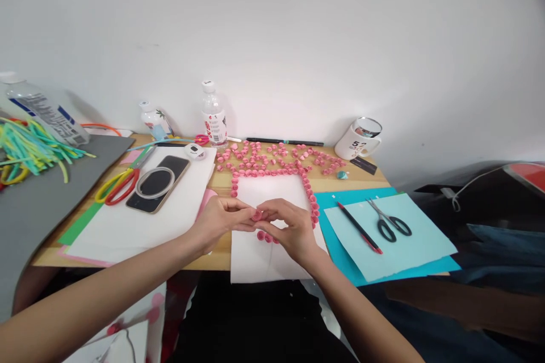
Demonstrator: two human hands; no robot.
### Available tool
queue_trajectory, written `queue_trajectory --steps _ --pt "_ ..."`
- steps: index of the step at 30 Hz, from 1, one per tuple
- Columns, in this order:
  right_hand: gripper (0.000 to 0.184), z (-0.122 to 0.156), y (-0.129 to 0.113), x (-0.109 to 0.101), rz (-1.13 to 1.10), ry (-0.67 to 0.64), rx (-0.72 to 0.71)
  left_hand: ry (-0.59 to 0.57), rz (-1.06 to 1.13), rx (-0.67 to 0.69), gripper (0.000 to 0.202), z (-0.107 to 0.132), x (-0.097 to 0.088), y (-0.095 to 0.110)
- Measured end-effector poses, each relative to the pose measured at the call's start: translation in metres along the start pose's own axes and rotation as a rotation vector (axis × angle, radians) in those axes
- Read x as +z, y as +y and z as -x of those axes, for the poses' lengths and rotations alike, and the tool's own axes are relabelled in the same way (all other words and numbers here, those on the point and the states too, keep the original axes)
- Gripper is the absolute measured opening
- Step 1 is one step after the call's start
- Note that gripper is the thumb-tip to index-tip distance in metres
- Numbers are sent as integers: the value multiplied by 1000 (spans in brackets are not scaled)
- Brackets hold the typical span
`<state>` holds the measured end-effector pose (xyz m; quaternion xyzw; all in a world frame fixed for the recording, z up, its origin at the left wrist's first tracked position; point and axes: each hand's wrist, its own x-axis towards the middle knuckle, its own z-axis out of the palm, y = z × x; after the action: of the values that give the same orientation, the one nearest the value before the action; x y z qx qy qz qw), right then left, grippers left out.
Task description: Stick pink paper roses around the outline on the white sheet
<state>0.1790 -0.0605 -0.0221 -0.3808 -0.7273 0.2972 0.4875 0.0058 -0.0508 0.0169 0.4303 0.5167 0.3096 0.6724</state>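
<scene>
Broadly, a pale wooden table (220,252) extends beneath and beyond both hands. Flat white paper (106,238) spreads to the left of the left hand; to the right of the right hand lies a bright blue sheet (336,249), topped by a paler blue sheet (406,258). Directly under the hands is a smooth white sheet (251,264). The left hand (215,218) and right hand (293,229) meet above it, their fingertips nearly touching. Beyond the left hand stands a clear plastic bottle (215,125); a glossy white mug (351,144) with a looped handle sits beyond the right hand, farther right. A slim, dark phone (180,168) lies left of the left hand. Loose pink coils (255,153), small and rounded, scatter beyond the hands. One pink coil (256,215), round and spirally wound, is pinched between the thumbs and fingers of both.

Coils set side by side trace the white sheet's far edge and turn down both sides; a short row, partly covered by the right hand, sits just nearer the body. Plain white surface opens inside that border beyond the hands, and again on their near side, where the sheet overhangs the table's edge.
</scene>
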Motion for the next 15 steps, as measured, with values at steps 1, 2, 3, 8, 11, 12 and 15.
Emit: queue_trajectory --steps 1,2,3,8,11,12,15 --pt "12 2 0 1 7 7 -16 2 10 -9 32 1 0 -2" --pt "10 4 0 1 15 18 -35 -4 19 -13 32 2 0 -4" --pt "9 6 0 2 24 34 -57 -11 26 -8 33 4 0 -6" --pt "11 16 1 4 36 56 -45 10 13 49 33 10 4 -18" --pt "13 16 9 4 -2 6 13 34 -71 82 31 8 6 -23" --pt "15 15 13 4 -28 -22 36 48 -116 94 30 6 6 -23" --pt "19 11 26 6 -102 -110 123 101 -288 107 21 -2 5 -25"
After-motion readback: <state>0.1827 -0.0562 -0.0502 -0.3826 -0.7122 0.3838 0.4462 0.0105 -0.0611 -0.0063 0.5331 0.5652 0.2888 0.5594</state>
